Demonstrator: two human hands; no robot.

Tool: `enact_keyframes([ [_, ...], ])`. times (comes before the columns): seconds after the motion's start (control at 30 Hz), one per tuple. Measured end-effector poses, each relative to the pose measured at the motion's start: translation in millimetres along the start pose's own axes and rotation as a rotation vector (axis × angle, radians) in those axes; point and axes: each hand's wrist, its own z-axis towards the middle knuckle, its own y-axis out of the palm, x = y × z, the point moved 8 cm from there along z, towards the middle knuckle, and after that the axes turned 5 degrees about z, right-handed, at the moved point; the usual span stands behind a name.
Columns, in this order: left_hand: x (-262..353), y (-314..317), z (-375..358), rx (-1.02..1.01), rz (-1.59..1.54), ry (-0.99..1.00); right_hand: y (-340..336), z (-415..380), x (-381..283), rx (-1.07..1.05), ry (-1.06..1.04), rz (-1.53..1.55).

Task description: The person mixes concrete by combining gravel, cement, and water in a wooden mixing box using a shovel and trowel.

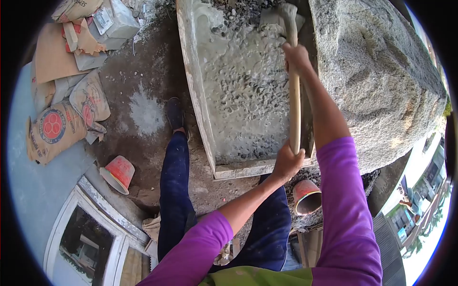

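A long wooden hoe handle (295, 102) runs up along the right side of a mixing trough (194, 95). My left hand (288, 162) is closed round its lower end, near the trough's front right corner. Higher up, my right hand (296, 57) grips the same handle not far below the head. The metal hoe head (274, 18) lies at the far right of the trough, partly in the mix. Wet grey concrete (238, 81) with gravel fills the trough, with looser stones at the far end and near the front edge.
A large sand pile (377, 86) rises right of the trough. One red bucket (118, 174) lies tipped at the left, another (307, 197) stands below the trough. Cement bags (57, 128) and blocks (119, 24) line the left wall, above a white window frame (71, 214).
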Motion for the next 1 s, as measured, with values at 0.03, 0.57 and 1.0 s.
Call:
enact_keyframes([
  [0.03,-20.6,-3.8,-16.2,-0.012,0.007,-0.040,4.2,-12.1,30.6,0.012,0.048,0.013],
  [0.57,64.6,-151.0,-27.7,0.087,0.419,0.085,57.8,-86.5,-153.8,-0.026,-0.159,0.414],
  [1.0,-2.6,-118.9,-126.8,0.163,0.381,-0.117,111.5,-130.0,-1.7,-0.136,0.199,0.260],
])
